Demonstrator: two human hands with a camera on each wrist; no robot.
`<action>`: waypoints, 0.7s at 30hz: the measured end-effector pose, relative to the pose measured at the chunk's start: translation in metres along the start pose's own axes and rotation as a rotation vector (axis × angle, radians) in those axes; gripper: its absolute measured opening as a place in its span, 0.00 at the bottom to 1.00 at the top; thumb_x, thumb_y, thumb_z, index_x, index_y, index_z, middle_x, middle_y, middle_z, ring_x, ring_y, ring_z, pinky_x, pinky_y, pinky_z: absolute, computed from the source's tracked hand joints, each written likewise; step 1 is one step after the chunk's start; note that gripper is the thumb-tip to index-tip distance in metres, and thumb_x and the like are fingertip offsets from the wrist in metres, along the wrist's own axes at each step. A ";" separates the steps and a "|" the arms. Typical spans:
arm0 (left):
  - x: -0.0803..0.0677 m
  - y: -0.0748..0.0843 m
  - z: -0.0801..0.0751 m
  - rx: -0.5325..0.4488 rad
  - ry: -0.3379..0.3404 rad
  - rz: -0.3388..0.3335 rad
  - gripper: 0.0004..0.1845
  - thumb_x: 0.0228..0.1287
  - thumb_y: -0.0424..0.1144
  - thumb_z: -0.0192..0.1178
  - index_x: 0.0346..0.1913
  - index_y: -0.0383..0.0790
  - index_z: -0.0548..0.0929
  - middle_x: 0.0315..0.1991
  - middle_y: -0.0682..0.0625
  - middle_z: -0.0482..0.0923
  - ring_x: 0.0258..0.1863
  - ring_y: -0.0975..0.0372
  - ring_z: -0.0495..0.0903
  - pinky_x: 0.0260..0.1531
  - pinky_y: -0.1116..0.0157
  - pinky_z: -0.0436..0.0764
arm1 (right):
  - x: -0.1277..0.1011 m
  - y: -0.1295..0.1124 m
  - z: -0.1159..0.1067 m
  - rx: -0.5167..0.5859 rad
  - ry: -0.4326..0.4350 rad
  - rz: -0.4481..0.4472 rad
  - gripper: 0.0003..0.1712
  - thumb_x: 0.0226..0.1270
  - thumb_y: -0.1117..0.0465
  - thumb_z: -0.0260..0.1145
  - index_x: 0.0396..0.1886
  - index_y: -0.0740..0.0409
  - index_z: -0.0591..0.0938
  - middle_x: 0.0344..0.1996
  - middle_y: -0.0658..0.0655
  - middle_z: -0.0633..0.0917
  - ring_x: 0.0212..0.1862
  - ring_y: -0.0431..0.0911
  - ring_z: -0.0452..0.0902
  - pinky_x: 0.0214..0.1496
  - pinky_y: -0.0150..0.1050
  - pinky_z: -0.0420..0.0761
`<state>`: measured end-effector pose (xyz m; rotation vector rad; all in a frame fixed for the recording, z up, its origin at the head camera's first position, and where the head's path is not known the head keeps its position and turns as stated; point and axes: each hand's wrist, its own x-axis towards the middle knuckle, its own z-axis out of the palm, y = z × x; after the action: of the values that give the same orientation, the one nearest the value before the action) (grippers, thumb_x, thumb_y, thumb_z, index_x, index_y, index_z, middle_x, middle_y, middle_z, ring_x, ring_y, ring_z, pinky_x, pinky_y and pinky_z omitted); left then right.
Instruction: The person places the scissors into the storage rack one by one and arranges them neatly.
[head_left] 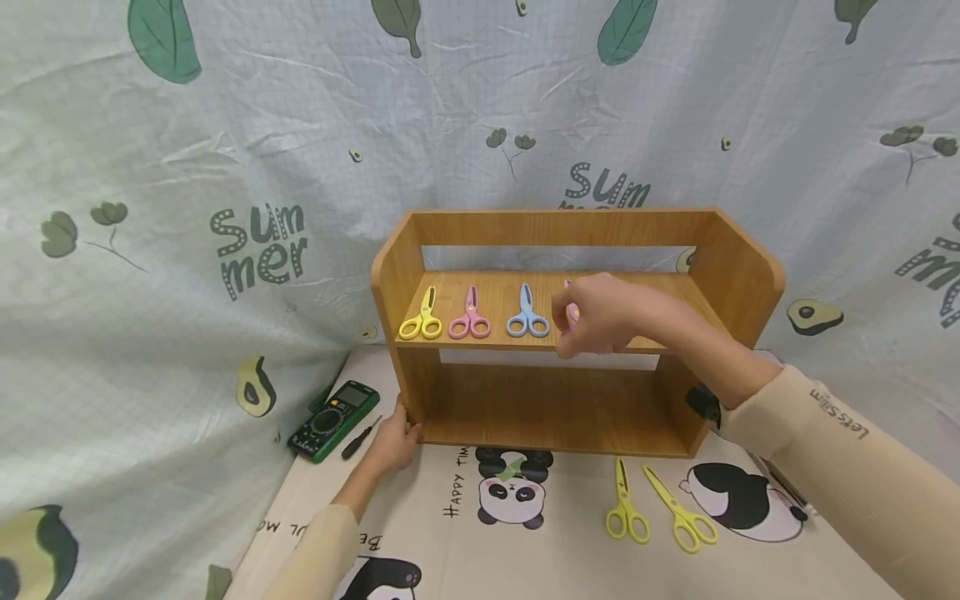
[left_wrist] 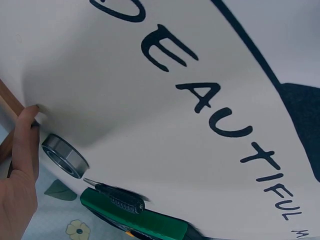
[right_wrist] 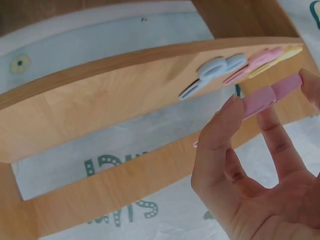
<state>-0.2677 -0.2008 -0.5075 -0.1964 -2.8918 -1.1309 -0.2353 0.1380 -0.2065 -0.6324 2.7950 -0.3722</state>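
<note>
In the head view my right hand point(head_left: 600, 312) is over the right part of the upper board of a wooden shelf point(head_left: 547, 400). It pinches pink scissors point(right_wrist: 272, 95) by their handle loops; the hand covers most of them from the head camera. Along that board to the left lie blue scissors point(head_left: 527, 312), another pink pair point(head_left: 469, 315) and yellow scissors point(head_left: 423, 315), blades toward the back. My left hand point(head_left: 393, 442) holds the shelf's left side panel at its bottom front corner, as the left wrist view also shows at its edge.
Two yellow scissors point(head_left: 624, 508) point(head_left: 681, 515) lie on the printed tablecloth point(head_left: 570, 550) before the shelf. Left of it are a green multimeter point(head_left: 334, 421), a small black screwdriver point(head_left: 360, 440) and a metal ring-shaped bearing point(left_wrist: 65, 155). A printed curtain point(head_left: 225, 167) hangs behind.
</note>
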 end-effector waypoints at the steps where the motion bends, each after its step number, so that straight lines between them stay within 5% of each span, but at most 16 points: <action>1: 0.000 0.000 0.000 0.000 0.000 -0.001 0.32 0.75 0.27 0.52 0.75 0.26 0.53 0.63 0.19 0.74 0.49 0.44 0.84 0.37 0.56 0.84 | 0.003 0.001 -0.002 0.005 -0.009 0.011 0.09 0.59 0.57 0.70 0.36 0.54 0.81 0.18 0.51 0.77 0.20 0.43 0.73 0.22 0.33 0.75; 9: 0.001 -0.001 0.002 0.023 0.000 0.004 0.31 0.75 0.28 0.52 0.75 0.26 0.54 0.62 0.20 0.76 0.52 0.42 0.85 0.39 0.55 0.84 | 0.025 0.015 -0.010 -0.002 -0.048 0.104 0.12 0.60 0.53 0.71 0.38 0.52 0.82 0.27 0.54 0.81 0.25 0.46 0.76 0.23 0.36 0.81; 21: 0.005 -0.002 0.002 0.023 -0.003 0.005 0.31 0.76 0.28 0.51 0.75 0.27 0.53 0.64 0.20 0.74 0.57 0.39 0.84 0.44 0.52 0.86 | 0.049 0.026 -0.016 0.016 -0.145 0.159 0.10 0.60 0.55 0.69 0.35 0.55 0.80 0.21 0.51 0.82 0.28 0.45 0.76 0.28 0.40 0.84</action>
<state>-0.2728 -0.2008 -0.5098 -0.2040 -2.9035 -1.0974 -0.2931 0.1417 -0.2083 -0.4124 2.6781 -0.3037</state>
